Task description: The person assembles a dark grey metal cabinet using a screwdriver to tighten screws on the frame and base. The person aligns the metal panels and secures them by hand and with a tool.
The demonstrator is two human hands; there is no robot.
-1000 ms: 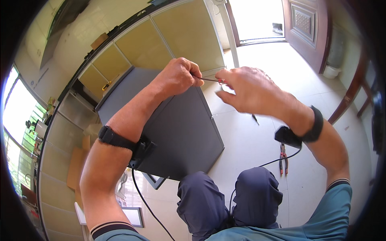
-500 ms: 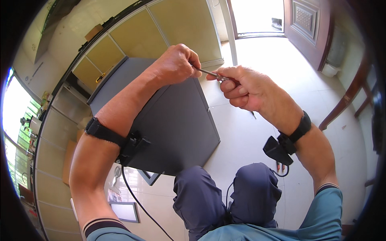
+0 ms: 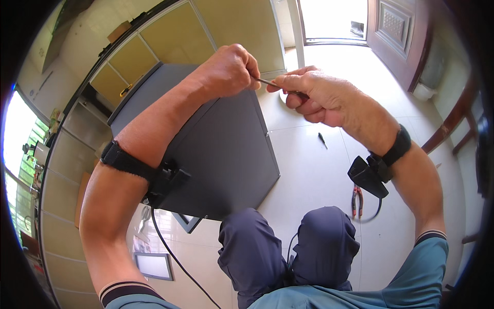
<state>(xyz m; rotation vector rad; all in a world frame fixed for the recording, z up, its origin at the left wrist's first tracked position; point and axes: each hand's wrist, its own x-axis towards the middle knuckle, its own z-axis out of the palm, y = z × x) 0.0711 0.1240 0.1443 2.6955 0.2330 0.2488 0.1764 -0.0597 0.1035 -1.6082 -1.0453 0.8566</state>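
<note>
Your left grip (image 3: pixel 231 70) is clamped on the left part of a thin dark rod-like piece (image 3: pixel 266 82), with the fingers curled inward. Your right grip (image 3: pixel 321 97) is clamped on the right part of the same piece, thumb and index finger pinching it and the remaining fingers folded toward the palm. The piece spans the short gap between your two hands, near the upper middle of the view, and slopes slightly down to the right. Whether it is a rod or a stiff cable cannot be told, since both ends are hidden

Reference positions of surrounding items:
- Grey cabinet (image 3: pixel 226 149): under your left forearm, its lower edge near your knees (image 3: pixel 329 242)
- Slim dark tool (image 3: pixel 322 140): on the tiled floor (image 3: pixel 303 159), below your right hand
- Red-handled pliers (image 3: pixel 360 202): on the floor, to the right of your knees, near the black device (image 3: pixel 366 172) on your right forearm
- Dark-framed panel (image 3: pixel 154 266): at lower left, beside your left arm
- Black strap (image 3: pixel 127 161): around your left forearm
</note>
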